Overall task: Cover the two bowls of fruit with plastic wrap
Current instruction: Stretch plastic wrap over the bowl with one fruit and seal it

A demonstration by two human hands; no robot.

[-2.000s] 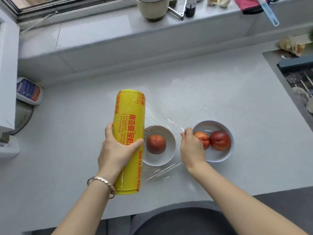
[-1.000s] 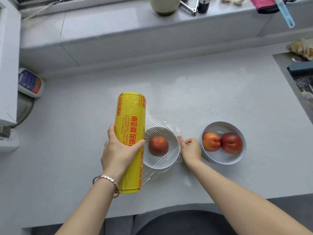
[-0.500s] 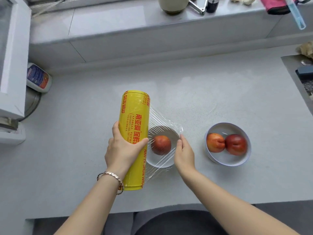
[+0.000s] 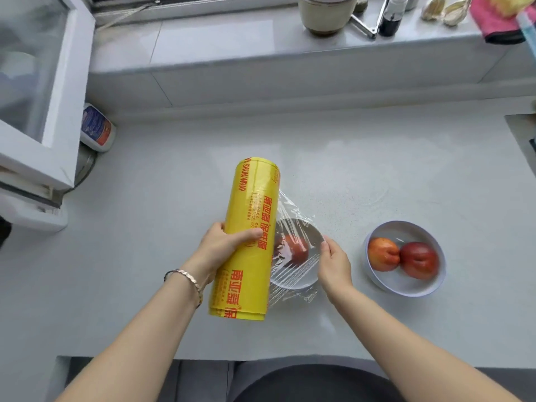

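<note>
My left hand [image 4: 224, 246] grips a big yellow roll of plastic wrap [image 4: 249, 236], held just left of a white bowl [image 4: 293, 281] with one red fruit [image 4: 295, 247] in it. A clear sheet of wrap [image 4: 293, 216] stretches from the roll over this bowl. My right hand [image 4: 333, 261] pinches the sheet's free edge at the bowl's right rim. Further right stands a second white bowl [image 4: 406, 287] holding two red-orange fruits [image 4: 403, 255], with no wrap on it.
All this sits on a pale grey counter [image 4: 348, 169]. A white cabinet with a glass door [image 4: 37, 91] and a small bottle [image 4: 97, 127] stand at the left. A raised ledge [image 4: 261, 42] at the back carries a pot, a bottle and a pink cloth.
My right hand drew back from the two-fruit bowl to the near bowl's right rim, bringing the sheet's edge down there. The roll has tilted slightly and the wrap now lies over the single fruit.
</note>
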